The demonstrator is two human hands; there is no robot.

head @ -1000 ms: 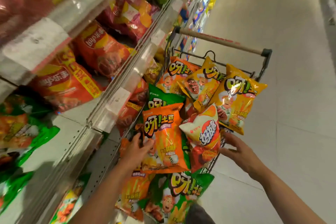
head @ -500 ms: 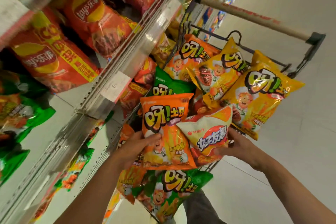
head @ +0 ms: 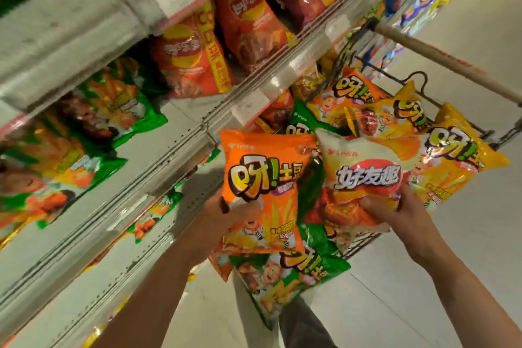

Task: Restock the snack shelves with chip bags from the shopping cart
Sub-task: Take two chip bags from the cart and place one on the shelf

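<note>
My left hand (head: pixel 226 213) grips an orange chip bag (head: pixel 264 178) by its lower left edge, holding it upright above the cart. My right hand (head: pixel 395 213) grips a white and red chip bag (head: pixel 364 169) from below, lifted beside the orange one. Under both lies the shopping cart (head: pixel 364 243), piled with yellow bags (head: pixel 457 161), orange bags (head: pixel 347 93) and green bags (head: pixel 285 274). The snack shelves (head: pixel 175 147) run along the left, holding green bags (head: pixel 113 104) and red bags (head: pixel 192 59).
The cart's wooden handle (head: pixel 440 59) crosses the upper right. A bare white shelf board (head: pixel 118 186) lies right of the green bags. Price label strips (head: pixel 248 106) line the shelf edges. Pale floor (head: pixel 423 277) stretches to the right, with my trouser leg below.
Both hands have closed on their bags and raised them off the cart pile. The view has swung left and upward toward the shelves.
</note>
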